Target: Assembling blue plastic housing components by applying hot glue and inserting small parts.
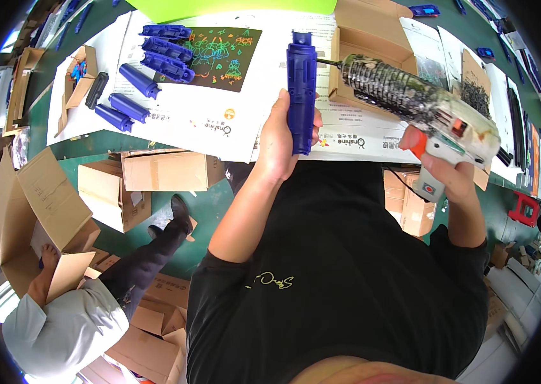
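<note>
Upright over the near edge of the table, a long blue plastic housing [301, 102] is gripped by my left hand [275, 144]. Its open, ribbed inner side with screw holes faces up. My right hand [453, 176] is wrapped around the handle of a power screwdriver [411, 93], a finger at its orange trigger. The screwdriver's ribbed barrel is wrapped in clear, dark-stained film and points left. Its thin bit reaches the upper right side of the housing; whether it sits in a screw is too small to tell. More blue housings [165, 59] lie to the left, alongside closed blue tubes [137, 81].
A dark sheet with neon drawings [226, 61] lies under the housings. An open cardboard box [373, 32] stands behind the screwdriver, and a tray of small dark pieces [476, 83] sits farther right. At lower left, a person in a light shirt [72, 326] reaches into a carton [47, 198].
</note>
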The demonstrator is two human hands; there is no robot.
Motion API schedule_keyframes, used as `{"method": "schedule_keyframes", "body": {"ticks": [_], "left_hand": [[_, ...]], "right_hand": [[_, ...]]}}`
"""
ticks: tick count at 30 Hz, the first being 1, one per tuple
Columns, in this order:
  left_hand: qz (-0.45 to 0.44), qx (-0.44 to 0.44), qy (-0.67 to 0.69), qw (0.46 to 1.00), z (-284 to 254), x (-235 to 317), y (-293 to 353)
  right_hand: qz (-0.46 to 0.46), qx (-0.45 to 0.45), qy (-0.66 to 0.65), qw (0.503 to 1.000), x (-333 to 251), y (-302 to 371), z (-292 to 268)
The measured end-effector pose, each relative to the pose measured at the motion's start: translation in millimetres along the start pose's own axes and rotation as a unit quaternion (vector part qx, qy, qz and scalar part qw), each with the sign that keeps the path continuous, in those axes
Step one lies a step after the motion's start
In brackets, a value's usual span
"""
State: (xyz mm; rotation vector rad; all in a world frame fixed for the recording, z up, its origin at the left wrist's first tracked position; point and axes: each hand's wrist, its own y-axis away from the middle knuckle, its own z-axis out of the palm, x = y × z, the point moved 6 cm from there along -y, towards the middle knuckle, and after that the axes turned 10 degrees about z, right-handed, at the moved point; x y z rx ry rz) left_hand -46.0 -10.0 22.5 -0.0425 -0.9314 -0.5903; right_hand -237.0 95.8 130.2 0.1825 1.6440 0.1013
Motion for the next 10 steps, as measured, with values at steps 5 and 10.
{"method": "schedule_keyframes", "body": {"ticks": [5,10], "left_hand": [[-0.005,-0.009,-0.055,0.998,5.5,-3.9,2.4],[0.006,-0.016,-0.06,0.998,6.3,-6.3,-1.5]], "right_hand": [[0.026,-0.011,0.061,0.998,12.5,-6.6,-1.1],[0.034,-0.01,0.127,0.991,20.7,-6.9,-5.8]]}}
